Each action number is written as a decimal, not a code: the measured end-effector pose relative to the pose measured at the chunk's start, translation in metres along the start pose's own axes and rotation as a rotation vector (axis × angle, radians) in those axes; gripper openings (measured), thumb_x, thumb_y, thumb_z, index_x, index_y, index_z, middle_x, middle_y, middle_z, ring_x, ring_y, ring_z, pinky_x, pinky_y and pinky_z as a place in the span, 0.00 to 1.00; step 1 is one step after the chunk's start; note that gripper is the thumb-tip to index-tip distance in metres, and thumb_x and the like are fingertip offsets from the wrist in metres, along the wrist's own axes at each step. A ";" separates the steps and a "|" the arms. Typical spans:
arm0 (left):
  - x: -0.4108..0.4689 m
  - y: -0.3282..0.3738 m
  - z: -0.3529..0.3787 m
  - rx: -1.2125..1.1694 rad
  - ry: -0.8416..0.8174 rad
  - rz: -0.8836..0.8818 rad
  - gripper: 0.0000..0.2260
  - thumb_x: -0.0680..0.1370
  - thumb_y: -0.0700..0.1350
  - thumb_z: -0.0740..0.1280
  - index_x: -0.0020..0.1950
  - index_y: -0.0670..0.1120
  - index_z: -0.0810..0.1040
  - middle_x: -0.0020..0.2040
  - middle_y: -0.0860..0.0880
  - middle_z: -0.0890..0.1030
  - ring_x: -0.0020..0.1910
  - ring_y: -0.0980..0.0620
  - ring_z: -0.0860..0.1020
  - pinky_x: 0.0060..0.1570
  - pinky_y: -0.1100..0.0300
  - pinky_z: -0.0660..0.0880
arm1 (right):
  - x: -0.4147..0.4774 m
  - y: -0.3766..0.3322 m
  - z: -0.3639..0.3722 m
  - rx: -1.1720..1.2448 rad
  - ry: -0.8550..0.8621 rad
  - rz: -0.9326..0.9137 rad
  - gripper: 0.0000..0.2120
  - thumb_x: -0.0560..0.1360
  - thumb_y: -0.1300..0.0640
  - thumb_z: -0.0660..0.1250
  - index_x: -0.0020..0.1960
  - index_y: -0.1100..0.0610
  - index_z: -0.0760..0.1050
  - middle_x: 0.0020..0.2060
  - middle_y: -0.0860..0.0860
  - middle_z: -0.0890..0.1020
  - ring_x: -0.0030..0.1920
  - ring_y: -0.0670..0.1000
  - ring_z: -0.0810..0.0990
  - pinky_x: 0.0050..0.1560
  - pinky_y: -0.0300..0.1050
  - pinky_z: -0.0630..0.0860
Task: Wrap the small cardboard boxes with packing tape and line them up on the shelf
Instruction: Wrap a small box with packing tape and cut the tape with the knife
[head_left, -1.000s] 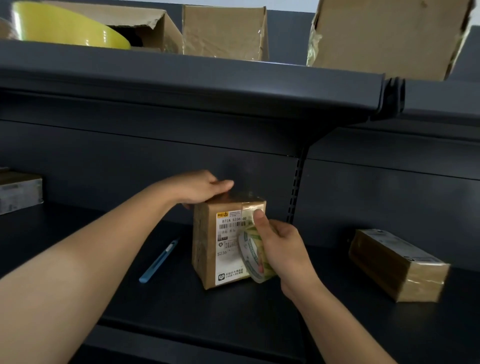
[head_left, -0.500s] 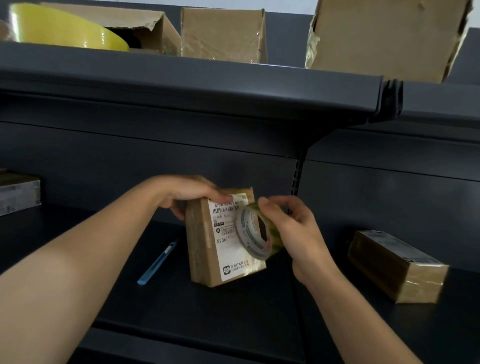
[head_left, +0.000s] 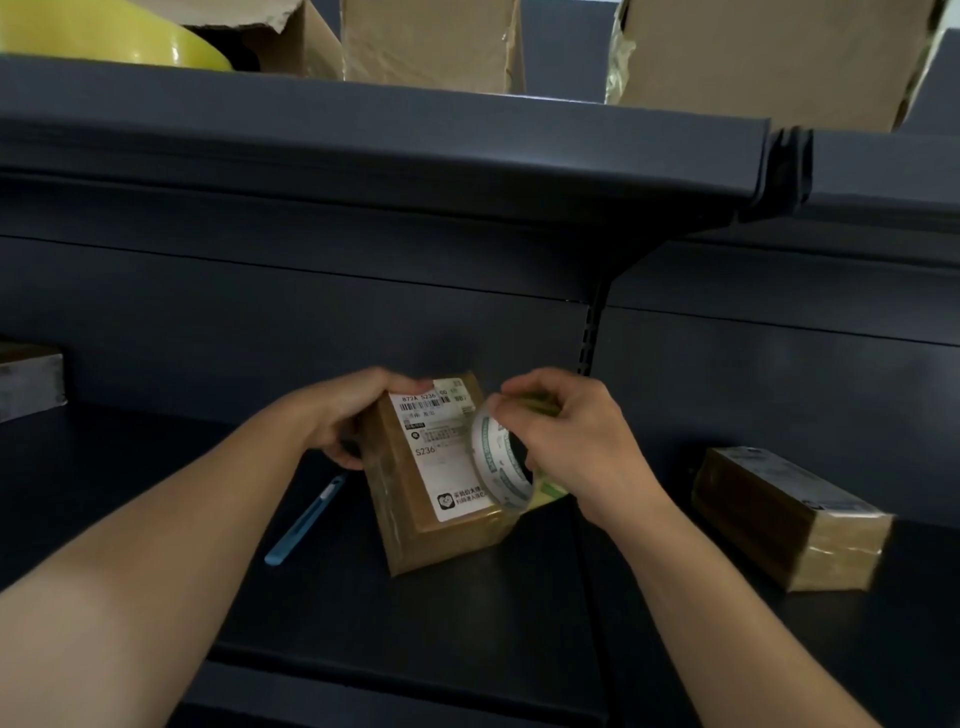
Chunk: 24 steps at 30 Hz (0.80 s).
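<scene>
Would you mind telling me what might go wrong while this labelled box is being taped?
1. The box is tilted, steadied only by the left hand at its top; pulling the tape roll in the right hand may topple it.
2. The blue cutter lies near the left forearm and might get knocked.

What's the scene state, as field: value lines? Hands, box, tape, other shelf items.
left hand: grips upper left corner of the labelled box
right hand: holds the tape roll against the box's right side
labelled box: tilted, bottom on the lower shelf, label facing camera
blue cutter: lies on shelf, left of the box, untouched
wrapped box: lies on shelf at right, apart from the hands
upper shelf: cardboard boxes, yellow object at left
</scene>
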<state>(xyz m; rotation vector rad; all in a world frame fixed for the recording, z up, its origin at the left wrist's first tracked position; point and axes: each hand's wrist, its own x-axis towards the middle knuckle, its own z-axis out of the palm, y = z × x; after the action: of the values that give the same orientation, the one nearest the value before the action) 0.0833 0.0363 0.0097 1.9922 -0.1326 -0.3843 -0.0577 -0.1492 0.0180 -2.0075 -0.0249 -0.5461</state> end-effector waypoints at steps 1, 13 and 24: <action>0.001 -0.001 0.001 -0.008 0.001 -0.005 0.24 0.65 0.61 0.71 0.54 0.47 0.79 0.54 0.42 0.80 0.54 0.43 0.76 0.56 0.44 0.74 | 0.000 -0.001 -0.001 0.008 -0.027 0.008 0.04 0.73 0.50 0.71 0.47 0.48 0.81 0.40 0.44 0.81 0.37 0.43 0.78 0.37 0.40 0.76; 0.012 -0.011 0.001 -0.090 0.008 -0.060 0.24 0.67 0.63 0.70 0.55 0.48 0.78 0.53 0.42 0.80 0.53 0.43 0.77 0.55 0.46 0.73 | -0.004 0.003 -0.011 -0.113 -0.071 -0.007 0.16 0.67 0.54 0.72 0.53 0.42 0.76 0.47 0.43 0.81 0.47 0.45 0.81 0.50 0.48 0.81; 0.016 -0.017 0.009 -0.175 -0.005 -0.080 0.25 0.68 0.62 0.69 0.57 0.47 0.79 0.53 0.43 0.81 0.53 0.44 0.77 0.48 0.50 0.72 | -0.013 -0.001 -0.010 -0.096 -0.146 0.065 0.05 0.71 0.53 0.72 0.46 0.47 0.81 0.43 0.45 0.83 0.45 0.45 0.81 0.48 0.44 0.78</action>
<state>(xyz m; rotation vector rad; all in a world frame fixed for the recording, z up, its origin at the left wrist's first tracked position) 0.0938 0.0318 -0.0119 1.8274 -0.0217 -0.4376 -0.0730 -0.1546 0.0181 -2.1309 -0.0229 -0.3647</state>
